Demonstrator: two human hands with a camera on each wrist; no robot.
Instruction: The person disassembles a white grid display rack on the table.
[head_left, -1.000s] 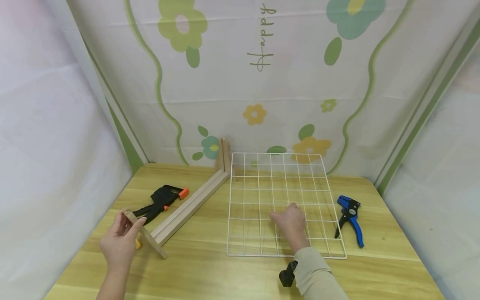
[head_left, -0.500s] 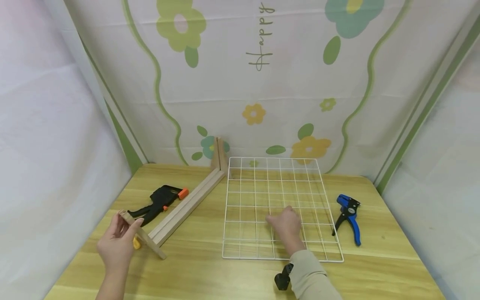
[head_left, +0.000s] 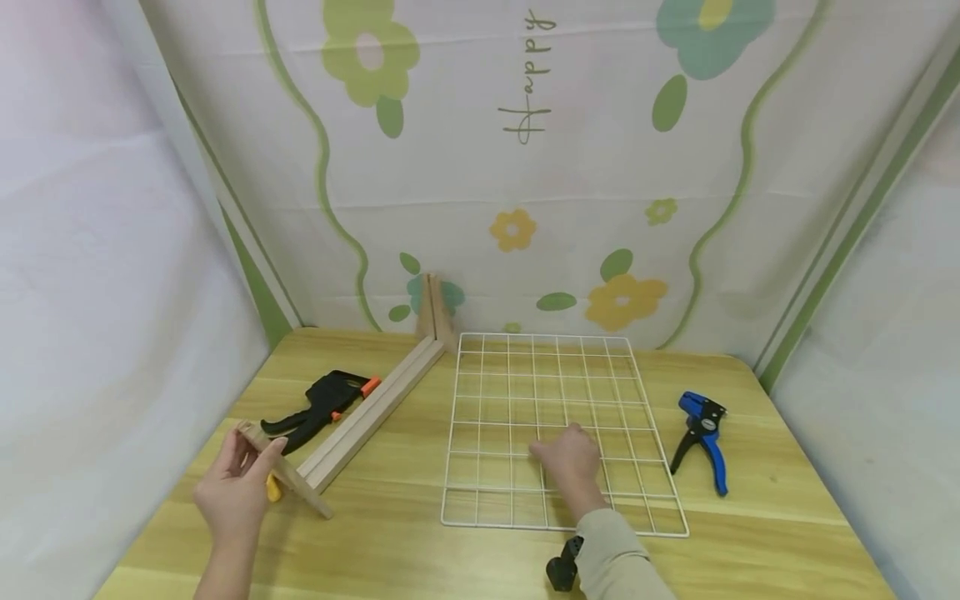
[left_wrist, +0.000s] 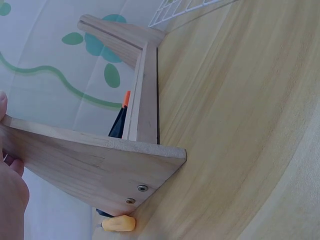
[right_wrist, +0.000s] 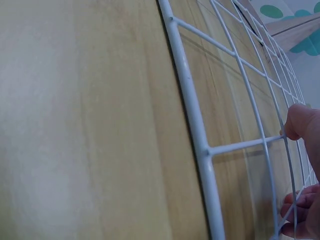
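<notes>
In the head view my left hand (head_left: 234, 493) pinches the upper end of the near side board of a wooden rack (head_left: 375, 414). Two slim rails run from that board to a second upright board at the back. The left wrist view shows two metal fasteners in the near board (left_wrist: 95, 167). My right hand (head_left: 572, 462) grips wires in the middle of a white wire grid panel (head_left: 510, 423). In the right wrist view the thumb (right_wrist: 300, 122) lies over a wire and fingers come up from beneath. The grid lies low over the table, right of the rack.
Left of the rack lies a black bar clamp (head_left: 322, 407) with orange pads. A yellow handle (left_wrist: 119, 223) shows behind the near board. Blue-and-black wire strippers (head_left: 703, 437) lie right of the grid. Fabric walls (head_left: 585, 167) enclose the wooden table (head_left: 765, 517).
The grid has come toward me and slightly left, its far edge now lower, with my right hand moving along. The rack's far end has swung a little left; my left hand stays almost still.
</notes>
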